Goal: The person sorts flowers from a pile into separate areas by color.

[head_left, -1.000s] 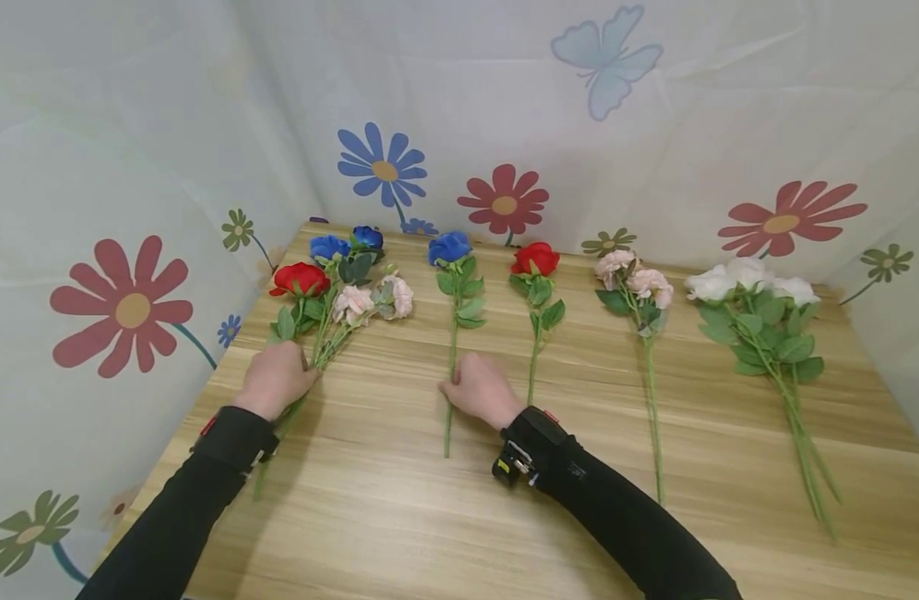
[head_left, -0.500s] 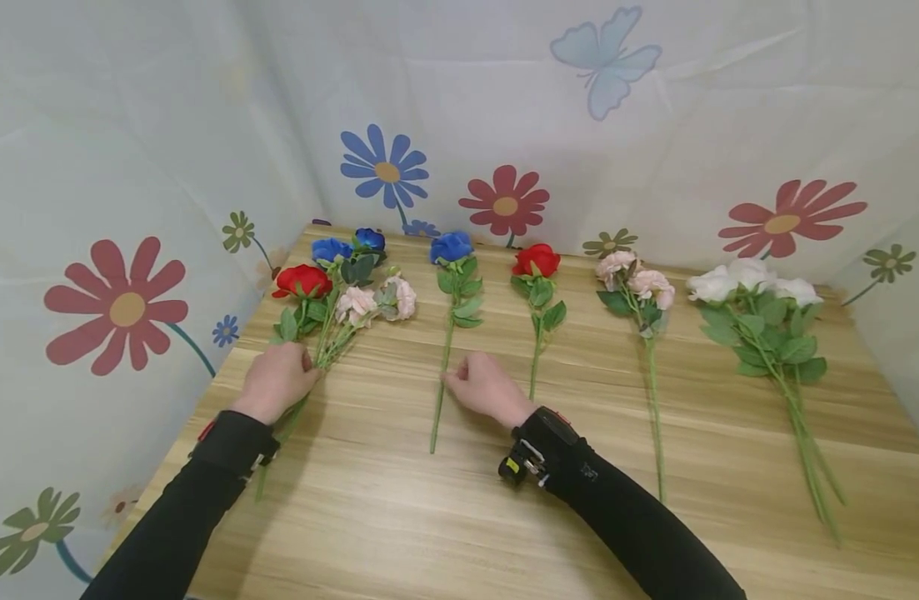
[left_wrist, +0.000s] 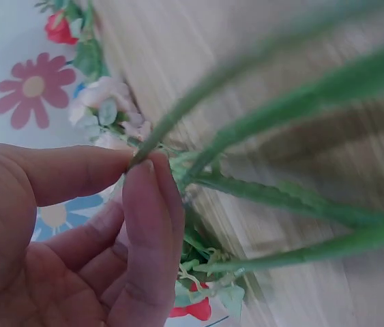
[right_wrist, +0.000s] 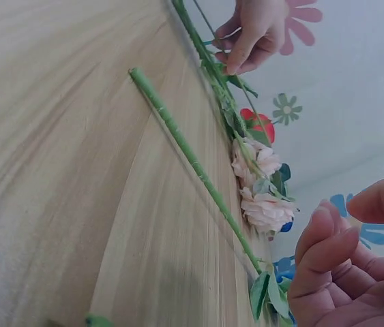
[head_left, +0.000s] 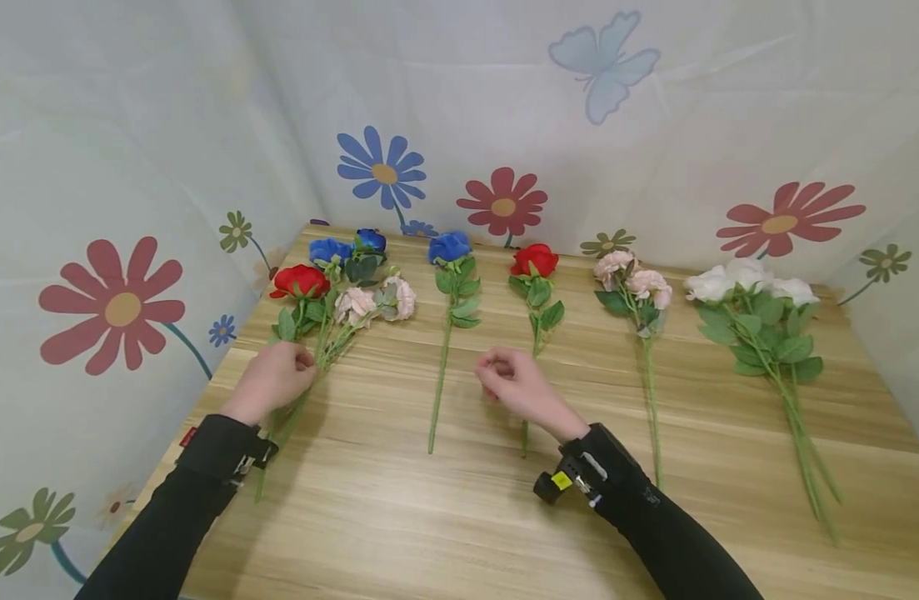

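At the table's left, my left hand (head_left: 272, 383) pinches a thin green flower stem (left_wrist: 190, 103) between thumb and fingertips. Other stems of the same bunch lie beside it, topped by a red rose (head_left: 300, 282), pale pink flowers (head_left: 356, 306) and blue roses (head_left: 330, 249). My right hand (head_left: 522, 387) hovers over the table with loosely bent fingers and holds nothing; the right wrist view shows a gap between thumb and index finger. To its left lies a single blue rose (head_left: 450, 247), its bare stem (right_wrist: 198, 167) flat on the wood. Beneath the hand runs the stem of a single red rose (head_left: 534, 260).
Farther right on the wooden table (head_left: 399, 533) lie a pink flower stem (head_left: 650, 287) and a bunch of white roses (head_left: 751, 283). A white cloth (head_left: 459, 75) printed with flowers and a butterfly stands behind and at the sides.
My right hand has let go of the blue rose's stem and moved right, above the red rose's stem. The blue rose's stem end has swung left. My left hand stays at the bunch.
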{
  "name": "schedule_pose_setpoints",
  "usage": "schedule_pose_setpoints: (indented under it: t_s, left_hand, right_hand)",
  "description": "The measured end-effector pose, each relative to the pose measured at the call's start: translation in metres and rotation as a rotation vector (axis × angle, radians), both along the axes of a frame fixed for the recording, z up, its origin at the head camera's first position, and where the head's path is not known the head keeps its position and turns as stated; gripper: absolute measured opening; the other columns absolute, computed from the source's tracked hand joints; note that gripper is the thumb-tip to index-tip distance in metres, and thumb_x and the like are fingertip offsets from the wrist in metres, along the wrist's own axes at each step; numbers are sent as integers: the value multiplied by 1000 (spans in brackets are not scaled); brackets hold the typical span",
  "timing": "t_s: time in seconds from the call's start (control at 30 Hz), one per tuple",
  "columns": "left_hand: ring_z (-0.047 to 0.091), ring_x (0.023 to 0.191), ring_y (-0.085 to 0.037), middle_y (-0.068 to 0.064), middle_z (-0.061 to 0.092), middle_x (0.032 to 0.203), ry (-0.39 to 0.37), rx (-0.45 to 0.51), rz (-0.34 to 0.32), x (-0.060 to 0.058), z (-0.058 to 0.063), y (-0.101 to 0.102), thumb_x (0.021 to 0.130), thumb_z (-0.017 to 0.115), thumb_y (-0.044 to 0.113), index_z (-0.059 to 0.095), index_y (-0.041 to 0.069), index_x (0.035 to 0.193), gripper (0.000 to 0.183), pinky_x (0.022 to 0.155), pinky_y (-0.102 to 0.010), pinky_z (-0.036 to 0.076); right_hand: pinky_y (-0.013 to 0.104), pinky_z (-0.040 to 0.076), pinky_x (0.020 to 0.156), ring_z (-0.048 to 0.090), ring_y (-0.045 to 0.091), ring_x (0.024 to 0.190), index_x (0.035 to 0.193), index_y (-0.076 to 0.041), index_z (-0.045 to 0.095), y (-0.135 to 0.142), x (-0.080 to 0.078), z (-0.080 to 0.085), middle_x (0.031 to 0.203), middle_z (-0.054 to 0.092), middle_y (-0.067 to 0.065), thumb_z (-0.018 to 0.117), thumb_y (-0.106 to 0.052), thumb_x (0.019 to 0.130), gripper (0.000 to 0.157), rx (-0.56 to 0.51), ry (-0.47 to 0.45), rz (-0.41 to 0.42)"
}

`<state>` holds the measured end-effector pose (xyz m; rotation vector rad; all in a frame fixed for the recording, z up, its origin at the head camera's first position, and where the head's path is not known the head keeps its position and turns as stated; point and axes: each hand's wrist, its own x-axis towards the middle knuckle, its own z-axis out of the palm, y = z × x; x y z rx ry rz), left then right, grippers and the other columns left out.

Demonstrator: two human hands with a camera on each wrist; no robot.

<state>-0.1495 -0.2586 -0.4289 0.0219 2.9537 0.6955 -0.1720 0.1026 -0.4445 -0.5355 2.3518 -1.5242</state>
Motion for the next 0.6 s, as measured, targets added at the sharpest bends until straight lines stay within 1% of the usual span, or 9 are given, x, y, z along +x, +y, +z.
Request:
schedule_pose_setpoints:
  t_s: [0.07, 0.13, 0.2, 0.3, 0.4, 0.6]
  left_hand:
    - [62, 71, -20, -15, 72, 87, -19, 41, -20, -1, 0, -1, 96, 62, 15, 73, -5, 101, 23, 68, -33, 49]
    - [58, 65, -17, -13, 70, 79, -38, 83, -36, -1, 1, -2, 97, 62, 16, 74, -5, 98, 24, 63, -31, 45]
    - [56, 61, -15, -10, 68, 73, -56, 124, -44, -1, 1, -2, 98, 62, 16, 74, -4, 95, 23, 60, -28, 42]
    - [52, 57, -15, -9, 64, 66, -73, 165, -38, 0, 2, -1, 99, 61, 16, 72, -3, 92, 23, 56, -27, 37]
    - [53, 58, -16, -10, 64, 68, -69, 186, -20, 0, 2, 0, 101, 60, 16, 72, -3, 95, 23, 55, -27, 35]
    - [63, 67, -23, -14, 70, 75, -43, 202, 13, 2, 3, 2, 101, 60, 18, 73, -4, 104, 26, 59, -29, 40]
  right_hand:
    - [26, 48, 61, 58, 19, 66, 109, 9, 61, 4, 1, 0, 76, 63, 18, 53, -13, 103, 25, -26, -22, -16]
    - [27, 51, 62, 59, 16, 67, 110, 10, 60, 8, 1, -1, 78, 65, 20, 53, -12, 103, 25, -44, -41, -34]
    - [27, 52, 62, 59, 13, 66, 110, 11, 60, 11, 1, -2, 78, 65, 18, 53, -12, 103, 24, -60, -56, -48]
    - [26, 53, 62, 58, 9, 65, 110, 11, 59, 14, 1, -2, 77, 66, 13, 53, -11, 103, 24, -81, -62, -58]
    - [25, 53, 62, 58, 9, 64, 110, 10, 60, 17, 2, -1, 77, 65, 11, 53, -10, 103, 22, -97, -71, -66]
    - [26, 55, 65, 59, 9, 66, 114, 12, 58, 21, 4, 2, 78, 64, 9, 52, -11, 104, 26, -106, -84, -69]
